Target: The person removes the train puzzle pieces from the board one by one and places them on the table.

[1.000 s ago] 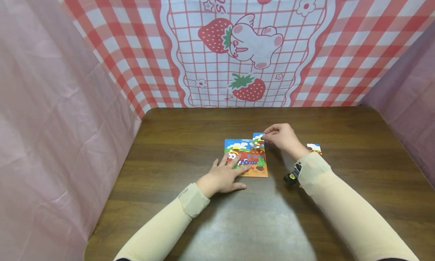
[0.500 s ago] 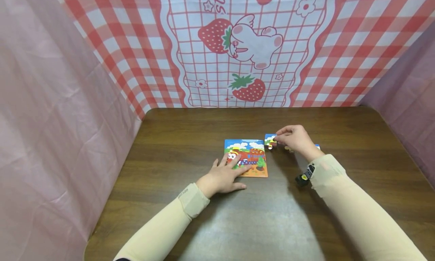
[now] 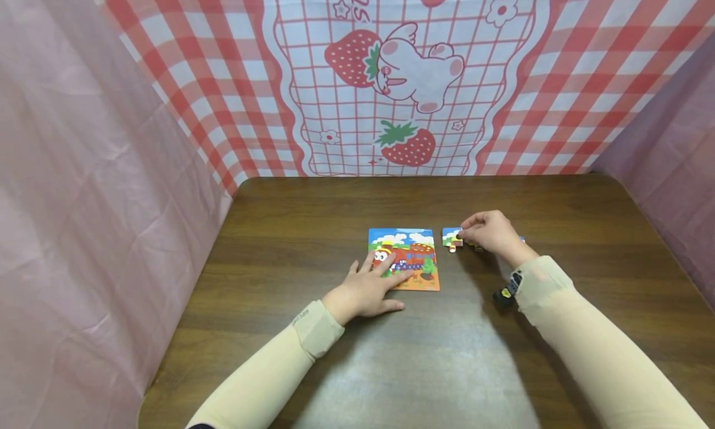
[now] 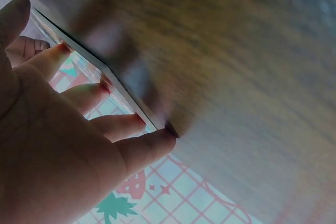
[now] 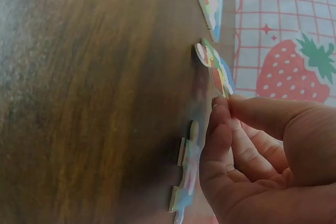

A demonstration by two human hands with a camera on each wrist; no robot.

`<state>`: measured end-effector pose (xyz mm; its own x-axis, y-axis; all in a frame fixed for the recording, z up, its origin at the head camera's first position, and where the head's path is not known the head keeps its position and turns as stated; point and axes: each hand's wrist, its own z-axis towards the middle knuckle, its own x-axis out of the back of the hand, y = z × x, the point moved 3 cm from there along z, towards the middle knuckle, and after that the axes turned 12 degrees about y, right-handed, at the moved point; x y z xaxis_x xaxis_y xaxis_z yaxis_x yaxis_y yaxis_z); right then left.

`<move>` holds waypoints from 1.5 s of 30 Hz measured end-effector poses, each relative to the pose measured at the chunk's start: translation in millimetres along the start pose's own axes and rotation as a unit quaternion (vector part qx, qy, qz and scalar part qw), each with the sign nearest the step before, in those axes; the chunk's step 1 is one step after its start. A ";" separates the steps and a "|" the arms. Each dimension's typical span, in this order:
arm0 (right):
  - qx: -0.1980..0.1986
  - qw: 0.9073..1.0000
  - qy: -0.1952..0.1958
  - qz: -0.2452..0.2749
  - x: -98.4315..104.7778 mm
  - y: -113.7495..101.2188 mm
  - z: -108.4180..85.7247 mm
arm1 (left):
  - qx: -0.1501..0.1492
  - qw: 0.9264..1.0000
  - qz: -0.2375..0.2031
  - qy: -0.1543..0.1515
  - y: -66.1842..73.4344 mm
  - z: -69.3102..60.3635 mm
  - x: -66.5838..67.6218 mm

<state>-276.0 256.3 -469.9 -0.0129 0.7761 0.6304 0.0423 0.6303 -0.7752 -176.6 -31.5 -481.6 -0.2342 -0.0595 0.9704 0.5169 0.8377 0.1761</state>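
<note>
My left hand [image 3: 365, 291] lies palm down with its fingers spread and straight on the lower left of a square train jigsaw puzzle [image 3: 420, 264]. In the left wrist view its fingertips [image 4: 136, 121] touch the puzzle's face and edge. Just right of the puzzle, apart from it, my right hand [image 3: 493, 235] pinches a jigsaw piece [image 3: 450, 236] between thumb and fingers. That piece shows blue sky, white cloud and a rounded tab; in the right wrist view its near edge lies under the fingertips.
More jigsaw pieces [image 5: 187, 177] lie on the wooden table [image 3: 279, 255] below and beyond the right hand, which partly hides them in the head view. A black strapped device [image 3: 505, 294] hangs at the right wrist. A checked strawberry cloth [image 3: 408, 146] stands behind the table.
My right hand has drawn the jigsaw piece from the puzzle's upper right corner to the right and slightly nearer, leaving a gap between them. My left hand has stayed in place.
</note>
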 end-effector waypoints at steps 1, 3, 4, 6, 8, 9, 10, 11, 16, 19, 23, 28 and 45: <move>0.006 1.000 0.002 -0.009 -0.8 0.2 0.3 | 0.000 1.000 0.000 0.000 -0.1 0.1 -0.2; 0.019 0.999 0.009 -0.028 -2.5 -0.5 0.8 | 0.000 1.000 0.001 -0.001 -0.2 0.3 -0.6; 0.025 0.999 0.011 -0.038 -3.2 -0.5 1.3 | 0.000 1.000 0.002 -0.001 -0.1 0.1 -0.6; 0.037 0.998 0.015 -0.057 -4.5 -0.7 2.3 | 0.000 1.000 0.002 0.000 0.0 -0.2 -0.2; 0.048 0.996 0.018 -0.077 -5.8 -1.5 3.1 | 0.000 1.000 0.002 0.000 0.1 -0.4 0.0; 0.052 0.995 0.018 -0.085 -6.3 -2.1 3.3 | 0.000 1.000 0.002 0.000 0.1 -0.6 0.0; 0.055 0.994 0.019 -0.093 -6.8 -2.5 3.6 | -0.001 1.000 0.001 0.001 0.1 -0.8 0.2; 0.058 0.993 0.018 -0.100 -7.3 -2.9 4.0 | -0.001 1.000 0.001 0.001 0.2 -0.9 0.3; 0.074 0.990 0.018 -0.122 -10.8 -5.1 5.7 | -0.001 1.000 0.001 0.002 0.5 -1.3 0.5; 0.080 0.988 0.019 -0.128 -11.9 -5.3 6.0 | 0.000 1.000 0.001 0.001 0.8 -1.0 0.6; 0.081 0.988 0.022 -0.133 -13.3 -5.3 6.4 | 0.001 1.000 0.001 0.000 1.0 -1.2 1.6; 0.073 0.988 0.022 -0.133 -14.5 -7.7 6.5 | 0.002 1.000 0.001 -0.001 1.2 -1.7 2.9; 0.091 0.986 0.027 -0.135 -13.8 -10.1 4.2 | -0.001 1.000 0.005 0.005 0.5 -1.1 0.3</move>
<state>-280.5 239.2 -471.0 0.0540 0.5803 0.8126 -0.1362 0.8105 -0.5697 -175.5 -31.7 -481.1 -0.2214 -0.0557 0.9736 0.5209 0.8373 0.1663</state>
